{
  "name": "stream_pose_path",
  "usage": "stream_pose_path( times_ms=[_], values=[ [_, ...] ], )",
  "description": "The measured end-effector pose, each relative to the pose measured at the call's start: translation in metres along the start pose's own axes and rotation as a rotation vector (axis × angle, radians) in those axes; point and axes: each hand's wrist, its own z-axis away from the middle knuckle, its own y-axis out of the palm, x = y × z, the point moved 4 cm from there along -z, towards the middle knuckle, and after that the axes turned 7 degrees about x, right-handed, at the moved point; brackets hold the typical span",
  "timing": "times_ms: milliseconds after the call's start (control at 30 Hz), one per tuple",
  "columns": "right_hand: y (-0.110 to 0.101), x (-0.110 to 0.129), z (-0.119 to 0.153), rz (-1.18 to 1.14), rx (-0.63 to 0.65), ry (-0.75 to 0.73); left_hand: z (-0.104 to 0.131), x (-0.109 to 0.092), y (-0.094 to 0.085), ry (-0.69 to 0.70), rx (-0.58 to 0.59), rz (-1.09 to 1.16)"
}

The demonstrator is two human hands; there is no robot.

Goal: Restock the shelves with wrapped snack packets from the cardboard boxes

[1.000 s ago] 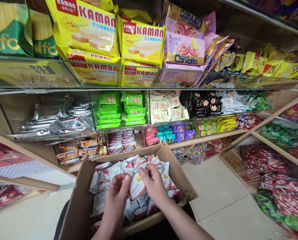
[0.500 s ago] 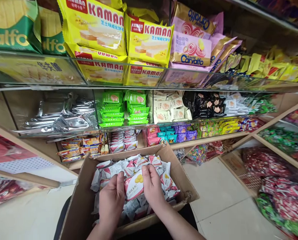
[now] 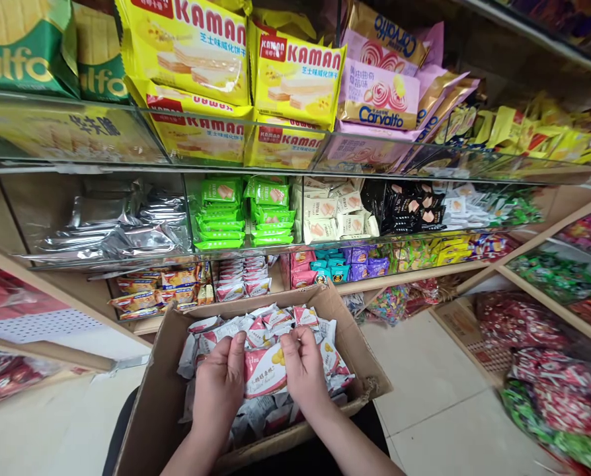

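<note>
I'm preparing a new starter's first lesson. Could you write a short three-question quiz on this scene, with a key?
1. True or false: the left hand and right hand hold a flat, red-and-white wrapped packet between them.

2. Which lie immediately right of the two stacks of bright green, rectangular wrapped packets?
(a) shiny silver foil packets
(b) cream-coloured wrapped packets
(c) large yellow KAMAN packets

3. Fill in: below the hands, more red-and-white wrapped packets lie in an open, brown ____ box.

Key: 1 true; 2 b; 3 cardboard.
</note>
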Motion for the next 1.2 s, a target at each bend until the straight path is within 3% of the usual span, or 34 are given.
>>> stream_pose_path(
  times_ms=[133, 267, 467, 733, 833, 1000, 1067, 1133, 1200],
  values=[
    [0.000, 0.003, 0.003, -0.073, -0.091, 0.017, 0.001, 0.004, 0.001, -0.032, 0.049, 0.086],
    [0.006, 0.006, 0.005, -0.077, -0.027, 0.044, 0.002, 0.005, -0.002, -0.047, 0.041, 0.106],
    [0.001, 0.011, 0.007, 0.055, -0.109, -0.029, 0.001, 0.002, -0.002, -0.070, 0.055, 0.208],
    [-0.001, 0.003, 0.006, -0.025, -0.103, 0.075, 0.001, 0.005, 0.005, -0.026, 0.133, 0.273],
    [-0.004, 0.006, 0.003, -0.019, 0.038, 0.079, 0.002, 0.007, 0.002, -0.014, 0.133, 0.257],
    [-0.003, 0.014, 0.002, 0.048, 0.541, 0.073, 0.001, 0.008, -0.005, 0.052, 0.177, 0.114],
    [-0.004, 0.013, -0.001, 0.083, 0.670, 0.080, 0.001, 0.009, -0.008, 0.079, 0.221, 0.024],
    [-0.008, 0.009, -0.012, 0.110, 0.647, 0.084, 0.001, 0.015, -0.019, 0.068, 0.232, -0.056],
    [-0.014, 0.001, -0.033, 0.102, 0.475, 0.103, 0.002, 0.027, -0.038, 0.057, 0.210, -0.149]
  ],
)
